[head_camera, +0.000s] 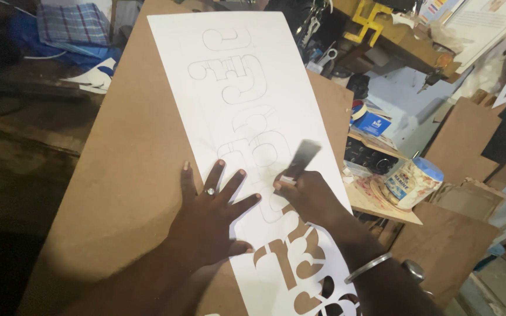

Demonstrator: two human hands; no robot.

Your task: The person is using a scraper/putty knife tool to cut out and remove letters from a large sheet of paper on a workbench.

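Observation:
A long white paper sheet with outlined letter shapes lies on a brown board. Near the bottom, several shapes are cut out and the board shows through. My left hand lies flat with fingers spread, pressing the sheet's left edge; a ring sits on one finger. My right hand grips a dark-handled cutting knife with its tip on the paper among the outlined shapes. A metal bangle circles my right wrist.
A cluttered shelf to the right holds a plastic tub, a blue box and a dark device. Brown board offcuts lean at the right. A yellow clamp and tools hang above. Checked cloth lies at top left.

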